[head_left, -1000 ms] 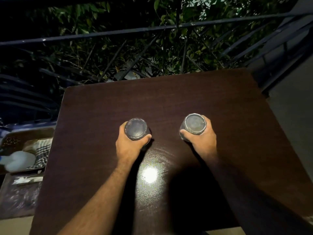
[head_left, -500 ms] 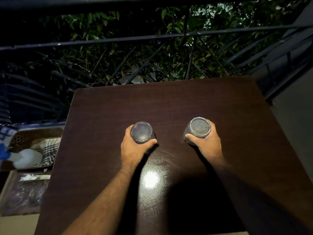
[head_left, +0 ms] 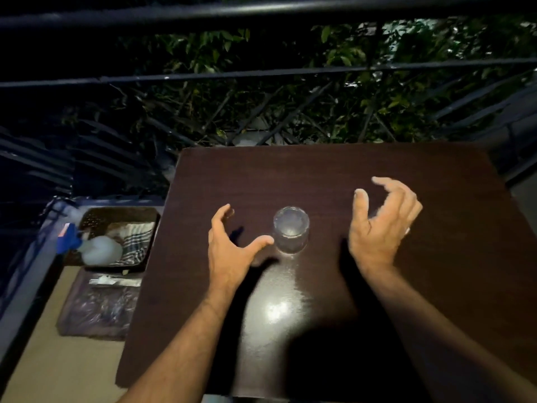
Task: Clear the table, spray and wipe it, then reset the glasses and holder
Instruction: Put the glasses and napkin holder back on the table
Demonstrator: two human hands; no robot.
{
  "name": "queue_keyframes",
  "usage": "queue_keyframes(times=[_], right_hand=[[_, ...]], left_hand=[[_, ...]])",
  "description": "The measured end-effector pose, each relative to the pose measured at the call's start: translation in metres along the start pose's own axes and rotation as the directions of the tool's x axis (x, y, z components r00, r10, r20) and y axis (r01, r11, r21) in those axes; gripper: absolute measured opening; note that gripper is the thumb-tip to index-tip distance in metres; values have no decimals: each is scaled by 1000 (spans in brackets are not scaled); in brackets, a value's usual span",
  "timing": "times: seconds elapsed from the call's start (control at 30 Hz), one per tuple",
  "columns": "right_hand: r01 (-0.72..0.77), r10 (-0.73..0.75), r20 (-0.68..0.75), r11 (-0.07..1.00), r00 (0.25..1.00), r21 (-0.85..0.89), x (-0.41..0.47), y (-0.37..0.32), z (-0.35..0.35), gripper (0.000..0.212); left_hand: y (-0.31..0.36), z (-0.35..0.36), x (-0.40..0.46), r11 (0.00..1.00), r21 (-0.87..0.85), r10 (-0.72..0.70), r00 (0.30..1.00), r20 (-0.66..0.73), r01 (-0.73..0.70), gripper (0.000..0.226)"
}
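An upturned clear glass (head_left: 290,230) stands on the dark brown table (head_left: 334,170), near its middle. My left hand (head_left: 229,245) hovers just left of the glass with fingers spread; its thumb tip is close to the glass but holds nothing. My right hand (head_left: 383,222) is lifted to the right of the glass, fingers loosely spread and blurred. Between its thumb and fingers shows a faint pale blur; I cannot tell whether that is a second glass. No holder is in view.
Left of the table, a dark tray (head_left: 87,219) holds a checked cloth (head_left: 136,239) and a white spray bottle (head_left: 98,250) with a blue head. A plastic-wrapped flat thing (head_left: 98,309) lies in front of it. A metal railing (head_left: 261,72) and foliage stand behind the table.
Both hands have let go of the glasses and opened. The left hand has drawn away to the left and the right has lifted. The view has swung left and down.
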State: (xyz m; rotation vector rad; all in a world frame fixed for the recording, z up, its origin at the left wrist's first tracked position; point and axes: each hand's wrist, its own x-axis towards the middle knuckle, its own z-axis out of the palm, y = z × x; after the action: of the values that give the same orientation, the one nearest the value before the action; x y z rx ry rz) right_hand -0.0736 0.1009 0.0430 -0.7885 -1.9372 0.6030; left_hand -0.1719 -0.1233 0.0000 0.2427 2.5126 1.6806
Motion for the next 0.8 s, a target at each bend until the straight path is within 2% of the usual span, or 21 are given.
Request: queue_keyframes(times=[0.07,0.2,0.3,0.43,0.67,0.8], right_hand=[[84,-87,63,995,994,43,-9,-27,14,32],[126,-149,178,983,973,137,-45,-82,50,21],[94,-147,266,975,953,201,-82,-117,81,21],[9,-133,388,952,912,307,-140,-168,126,21],[-183,-72,583,913,809,366,-228,-256,202,33],[-287,29,644,910,765,299,-263,-289,238,22]], left_hand=[[-5,-25,1,1000,4,1,999,-51,-1,102],[-25,-89,3,1000,12,-15,980,-196,18,91],[-49,-141,3,998,-20,-56,951,-303,53,86],[-85,-214,1,994,21,-89,896,-436,109,78],[-159,-315,10,976,-51,-209,863,-459,210,79],[-186,-344,21,963,-45,-257,856,-448,266,78]])
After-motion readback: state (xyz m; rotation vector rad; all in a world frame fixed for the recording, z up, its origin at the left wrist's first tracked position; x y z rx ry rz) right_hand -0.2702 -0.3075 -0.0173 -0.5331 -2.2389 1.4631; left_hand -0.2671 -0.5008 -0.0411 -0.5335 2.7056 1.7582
